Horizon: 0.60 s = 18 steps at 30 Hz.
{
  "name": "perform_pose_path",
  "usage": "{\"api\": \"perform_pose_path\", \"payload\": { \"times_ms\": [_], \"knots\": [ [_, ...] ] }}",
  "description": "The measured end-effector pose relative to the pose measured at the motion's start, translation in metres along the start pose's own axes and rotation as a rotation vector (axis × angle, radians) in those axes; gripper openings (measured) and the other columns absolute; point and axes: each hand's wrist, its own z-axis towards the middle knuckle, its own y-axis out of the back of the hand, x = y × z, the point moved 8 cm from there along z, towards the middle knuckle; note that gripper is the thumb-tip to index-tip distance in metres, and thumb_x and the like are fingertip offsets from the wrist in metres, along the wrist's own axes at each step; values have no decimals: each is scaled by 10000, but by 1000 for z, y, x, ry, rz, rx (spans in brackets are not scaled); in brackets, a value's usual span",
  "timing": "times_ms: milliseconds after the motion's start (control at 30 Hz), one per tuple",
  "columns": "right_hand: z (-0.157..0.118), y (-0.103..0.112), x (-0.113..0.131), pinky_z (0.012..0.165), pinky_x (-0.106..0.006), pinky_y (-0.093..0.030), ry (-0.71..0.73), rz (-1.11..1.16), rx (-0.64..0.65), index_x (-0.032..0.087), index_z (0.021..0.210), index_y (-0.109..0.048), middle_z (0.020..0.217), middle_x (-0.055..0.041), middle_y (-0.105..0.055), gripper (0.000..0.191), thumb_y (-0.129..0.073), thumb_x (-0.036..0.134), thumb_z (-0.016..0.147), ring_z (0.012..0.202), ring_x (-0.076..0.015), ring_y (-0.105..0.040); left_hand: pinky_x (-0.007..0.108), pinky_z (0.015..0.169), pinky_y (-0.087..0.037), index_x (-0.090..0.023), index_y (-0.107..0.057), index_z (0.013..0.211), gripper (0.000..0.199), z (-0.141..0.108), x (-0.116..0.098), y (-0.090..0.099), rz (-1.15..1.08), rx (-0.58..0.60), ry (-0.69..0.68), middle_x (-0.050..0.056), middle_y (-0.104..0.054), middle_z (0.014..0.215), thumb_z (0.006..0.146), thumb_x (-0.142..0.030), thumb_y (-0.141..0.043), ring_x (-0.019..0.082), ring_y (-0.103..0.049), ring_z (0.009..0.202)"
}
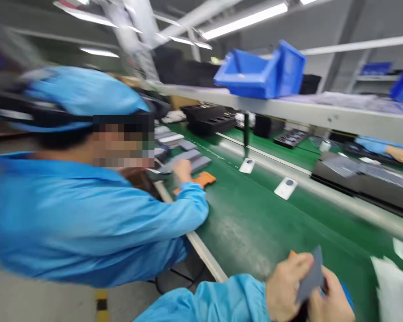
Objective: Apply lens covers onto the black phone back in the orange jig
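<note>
At the lower right, my left hand (285,284) is closed, its thumb and fingers pressed on a thin dark-grey flat piece (310,278). My right hand (334,299) grips the same piece from its other side, fingers bent around the edge. The piece is held tilted above the green work surface (245,241). A bit of something orange (292,254) peeks out behind my left hand, and something blue (347,296) shows beside my right; both are mostly hidden. Motion blur softens the details.
A co-worker in a blue smock (97,210) sits at the left, one hand (182,171) by stacked grey pieces (199,163) and an orange block (204,179). Two white cards (285,188) lie along the metal rail (356,203). Blue bins (248,74) stand on the shelf (289,105).
</note>
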Motion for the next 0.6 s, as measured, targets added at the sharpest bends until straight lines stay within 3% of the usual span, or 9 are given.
{"api": "perform_pose_path", "payload": {
  "times_ms": [100, 233, 333, 500, 600],
  "knots": [
    [-11, 26, -13, 663, -241, -463, -140, -7, -53, 174, 880, -650, 841, -46, -673, 285, -480, 382, 976, 725, -139, -615, 328, 1179, -385, -160, -496, 1439, 524, -6, 1, -3, -108, 27, 29, 104, -514, 1433, 1004, -437, -404, 204, -500, 1335],
    [3, 20, -12, 648, -234, -429, -183, 45, -35, 160, 769, -605, 749, -20, -611, 208, -520, 256, 932, 682, -121, -548, 330, 1133, -444, -166, -508, 1427, 494, -4, 23, 0, -193, -2, 156, 104, -558, 1385, 1021, -412, -372, 191, -547, 1284],
    [8, 16, -13, 636, -230, -428, -209, 73, -20, 156, 767, -607, 746, -16, -608, 189, -525, 230, 920, 668, -115, -544, 338, 1141, -439, -179, -527, 1416, 483, -5, 29, -1, -176, -15, 178, 92, -583, 1355, 1026, -409, -358, 190, -543, 1290],
    [1, 13, -14, 735, -244, -473, -241, 83, 41, 166, 929, -676, 913, -40, -688, 199, -500, 255, 954, 820, -138, -632, 349, 1192, -380, -180, -470, 1460, 481, -1, 27, 2, -123, 40, 95, 76, -501, 1449, 1033, -366, -349, 182, -474, 1364],
    [-2, 13, -13, 707, -242, -467, -271, 39, 48, 177, 928, -687, 896, -30, -699, 223, -496, 287, 963, 807, -140, -642, 361, 1225, -328, -155, -403, 1501, 530, -1, 20, -2, -95, 107, 2, 85, -407, 1521, 1027, -391, -370, 196, -392, 1426]
  ]
}}
